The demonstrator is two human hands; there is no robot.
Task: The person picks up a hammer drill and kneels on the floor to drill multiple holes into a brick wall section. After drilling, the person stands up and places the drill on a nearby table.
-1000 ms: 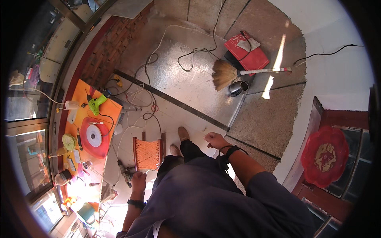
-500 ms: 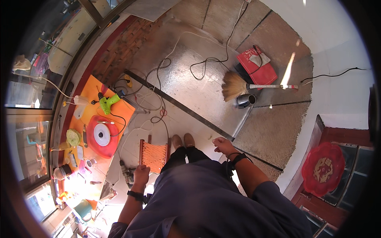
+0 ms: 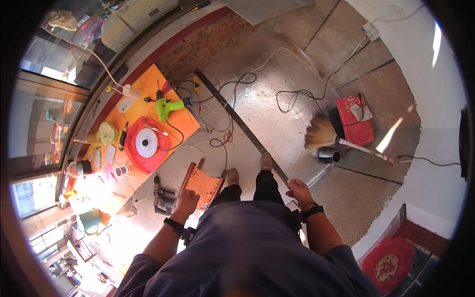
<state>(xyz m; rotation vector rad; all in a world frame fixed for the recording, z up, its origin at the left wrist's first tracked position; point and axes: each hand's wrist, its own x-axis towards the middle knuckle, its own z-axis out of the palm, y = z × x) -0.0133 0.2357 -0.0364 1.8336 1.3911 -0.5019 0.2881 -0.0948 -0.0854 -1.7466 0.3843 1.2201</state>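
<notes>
My left hand [image 3: 188, 201] hangs beside my body in a loose fist, over the edge of a low stool with an orange woven seat [image 3: 204, 184]. Nothing sticks out of it. On the other side, my right hand [image 3: 298, 190] is curled closed above the floor near a dark floor strip, and no object shows in it. Just left of the stool a grey and black rotary hammer drill [image 3: 162, 196] rests on the floor. My shoes are apart, with the right one ahead of the left.
An orange-topped table [image 3: 148, 89] at left bears a green power drill [image 3: 168, 107], a red tray [image 3: 132, 157] with a white disc, and small tools. Cables [image 3: 232, 94] trail over the floor. A broom [image 3: 321, 133], metal cup [image 3: 329, 155] and red bag [image 3: 357, 121] lie at right.
My right foot has stepped forward and the view has turned left, so the table, broom and bag sit differently in it. Both hands stay low and closed; the right fingers look more curled.
</notes>
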